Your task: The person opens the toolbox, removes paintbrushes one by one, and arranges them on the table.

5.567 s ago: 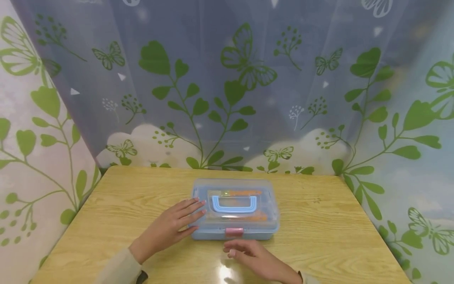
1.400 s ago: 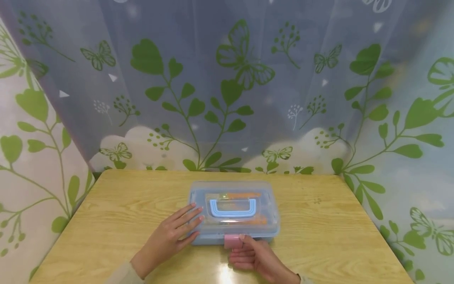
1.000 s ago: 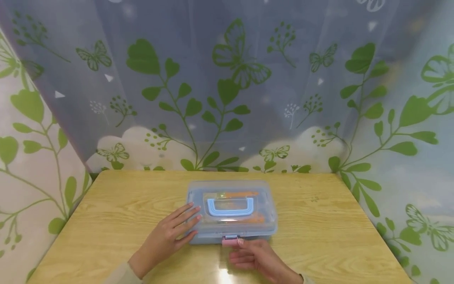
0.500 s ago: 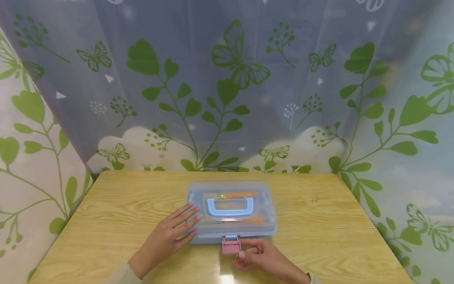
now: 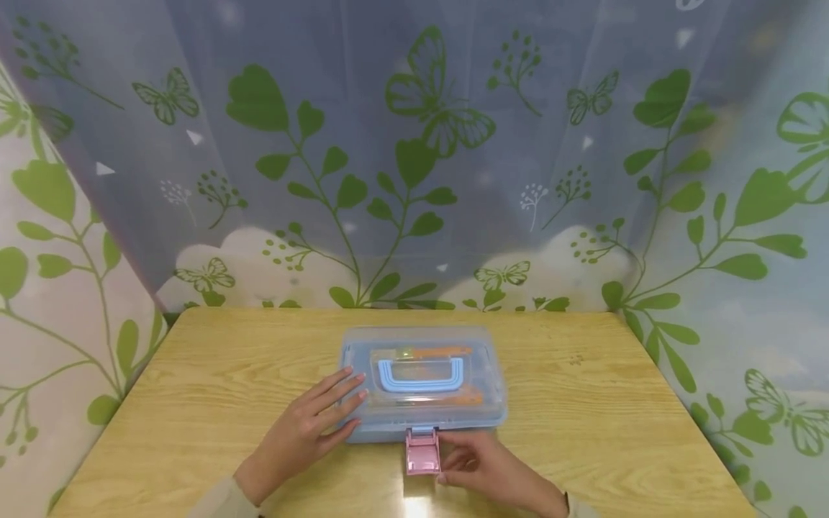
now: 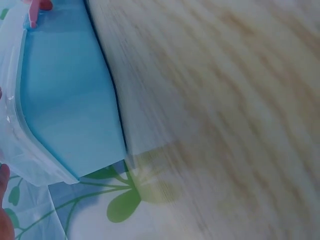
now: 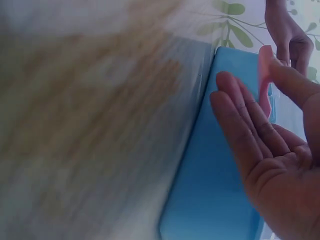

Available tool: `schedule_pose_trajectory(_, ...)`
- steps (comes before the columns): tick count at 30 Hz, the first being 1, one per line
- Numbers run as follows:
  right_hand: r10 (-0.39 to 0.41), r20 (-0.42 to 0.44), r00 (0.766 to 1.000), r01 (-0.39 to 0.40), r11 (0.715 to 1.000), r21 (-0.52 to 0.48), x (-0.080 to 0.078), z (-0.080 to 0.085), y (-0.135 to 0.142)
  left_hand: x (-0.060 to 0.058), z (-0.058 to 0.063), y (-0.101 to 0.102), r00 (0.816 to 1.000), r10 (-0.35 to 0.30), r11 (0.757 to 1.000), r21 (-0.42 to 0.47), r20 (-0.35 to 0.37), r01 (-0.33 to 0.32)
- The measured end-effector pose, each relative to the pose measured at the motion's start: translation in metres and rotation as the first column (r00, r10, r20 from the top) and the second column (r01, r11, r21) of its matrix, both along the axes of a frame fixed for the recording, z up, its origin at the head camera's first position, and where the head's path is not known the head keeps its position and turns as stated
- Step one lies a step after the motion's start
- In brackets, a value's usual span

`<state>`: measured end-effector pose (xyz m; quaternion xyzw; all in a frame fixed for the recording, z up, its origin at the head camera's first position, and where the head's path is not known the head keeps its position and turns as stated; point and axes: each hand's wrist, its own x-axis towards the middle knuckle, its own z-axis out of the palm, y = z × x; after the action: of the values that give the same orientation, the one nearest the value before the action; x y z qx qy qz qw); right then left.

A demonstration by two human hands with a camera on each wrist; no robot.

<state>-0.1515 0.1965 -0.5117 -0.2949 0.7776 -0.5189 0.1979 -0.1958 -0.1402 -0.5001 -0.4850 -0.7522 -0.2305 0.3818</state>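
Observation:
A plastic storage box (image 5: 421, 435) with a pale blue base, translucent lid and light blue carrying handle (image 5: 422, 386) stands on the wooden table. Its lid is down. The pink latch (image 5: 423, 457) at the front is swung outward. My right hand (image 5: 495, 471) holds the latch by its right side, thumb at the free end and index finger near the hinge. In the right wrist view the latch (image 7: 265, 75) shows beside the thumb, other fingers extended. My left hand (image 5: 301, 432) rests flat with spread fingers on the lid's left side.
Orange-handled brushes (image 5: 440, 353) show through the lid. The wooden table (image 5: 583, 424) extends to both sides and in front of the box. Curtains (image 5: 356, 180) printed with leaves and butterflies stand behind and at both sides.
My right hand moved from in front of the box to the pink latch and swung it from flat against the front to outward. My left hand kept its place on the lid.

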Motion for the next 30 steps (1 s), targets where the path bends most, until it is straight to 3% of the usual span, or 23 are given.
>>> schedule_pose_trajectory(4, 0.003, -0.021, 1.000, -0.002, 0.999, 0.052, 0.001, 0.005, -0.001, -0.001, 0.002, 0.000, 1.000, 0.017, 1.000, -0.021, -0.023, -0.017)
schedule_pose_trajectory(10, -0.002, 0.001, 1.000, 0.002, 0.991, 0.133, 0.003, 0.010, -0.001, -0.003, 0.001, -0.001, 0.992, 0.045, 0.997, -0.060, -0.117, -0.052)
schedule_pose_trajectory(23, -0.047, -0.051, 0.998, 0.060, 0.952, 0.299, 0.010, 0.029, 0.003, -0.005, 0.002, -0.001, 0.985, 0.045, 0.995, -0.084, -0.165, -0.060)
schedule_pose_trajectory(30, 0.003, -0.183, 0.983, 0.065, 0.929, 0.364, 0.018, 0.050, 0.015, -0.005, 0.004, -0.002, 0.986, 0.053, 0.993, -0.094, -0.157, -0.068)
